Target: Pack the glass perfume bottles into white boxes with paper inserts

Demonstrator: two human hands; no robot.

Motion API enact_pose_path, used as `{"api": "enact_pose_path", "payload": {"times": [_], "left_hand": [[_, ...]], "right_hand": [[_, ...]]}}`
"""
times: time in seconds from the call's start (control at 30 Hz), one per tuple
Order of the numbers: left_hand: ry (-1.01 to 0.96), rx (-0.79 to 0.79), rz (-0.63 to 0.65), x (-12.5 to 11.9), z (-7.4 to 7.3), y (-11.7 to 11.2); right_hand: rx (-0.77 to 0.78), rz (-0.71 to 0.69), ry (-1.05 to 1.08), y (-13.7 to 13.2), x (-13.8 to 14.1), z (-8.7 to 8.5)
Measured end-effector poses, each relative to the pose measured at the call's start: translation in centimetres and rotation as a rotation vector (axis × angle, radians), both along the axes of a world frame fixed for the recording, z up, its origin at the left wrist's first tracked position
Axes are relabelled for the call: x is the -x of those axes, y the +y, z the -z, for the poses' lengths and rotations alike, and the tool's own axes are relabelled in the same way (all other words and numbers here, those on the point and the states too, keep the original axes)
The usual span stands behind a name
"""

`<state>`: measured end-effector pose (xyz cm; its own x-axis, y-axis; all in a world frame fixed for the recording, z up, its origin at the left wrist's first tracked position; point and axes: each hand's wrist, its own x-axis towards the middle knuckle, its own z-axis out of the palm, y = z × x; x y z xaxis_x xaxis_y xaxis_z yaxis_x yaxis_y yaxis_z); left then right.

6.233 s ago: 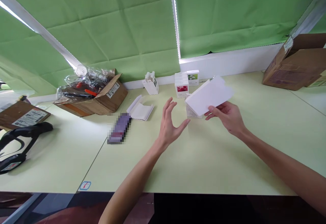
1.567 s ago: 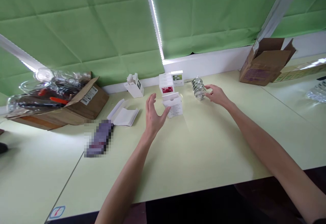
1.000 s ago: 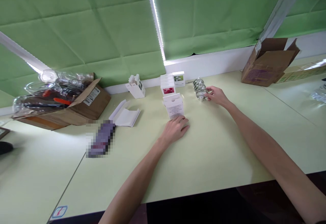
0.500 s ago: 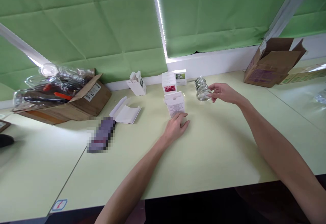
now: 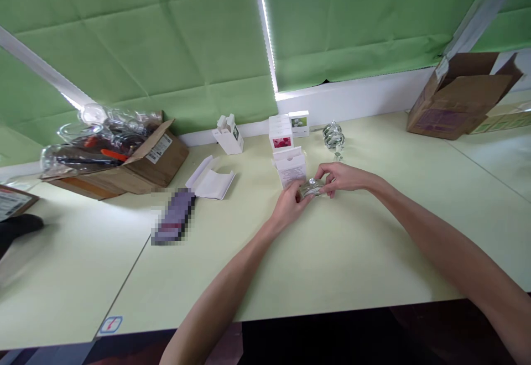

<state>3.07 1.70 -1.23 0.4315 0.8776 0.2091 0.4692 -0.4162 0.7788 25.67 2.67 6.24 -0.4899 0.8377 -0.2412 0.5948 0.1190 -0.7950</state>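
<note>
A small, clear, rounded glass bottle [image 5: 312, 189] is between my two hands, just in front of an open white carton [image 5: 291, 169]. My left hand [image 5: 287, 206] grips the bottle's left side with thumb and fingers. From the right, my right hand [image 5: 346, 178] pinches its other side, fingers closed. The carton stands upright with its top flaps up, its lower part partly hidden by my left hand. Farther back is a row of similar clear glass bottles [image 5: 333, 135], and a small clear glass piece [image 5: 338, 154] lies in front of them.
Closed white cartons [image 5: 281, 127] stand near the wall, with another open carton [image 5: 230, 138] to their left. An unfolded white carton [image 5: 213, 183] and a blurred purple item [image 5: 175, 215] lie left. Cardboard boxes [image 5: 168, 160] stand at left, another [image 5: 460, 99] at right.
My right hand has brought a glass bottle from the row left and toward me, beside the white carton. My left hand, earlier resting by the carton, now grips the bottle too.
</note>
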Motion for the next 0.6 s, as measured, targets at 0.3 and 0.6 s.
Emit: {"api": "enact_pose_path", "payload": {"times": [0.3,0.6], "left_hand": [[0.004,0.003,-0.011,0.3,0.1,0.4],[0.018,0.018,-0.012,0.3,0.0,0.3]], "right_hand": [[-0.215,0.327,-0.398,2.5,-6.7,0.1],[-0.516,0.39,-0.435,4.8,-6.8,5.0]]}}
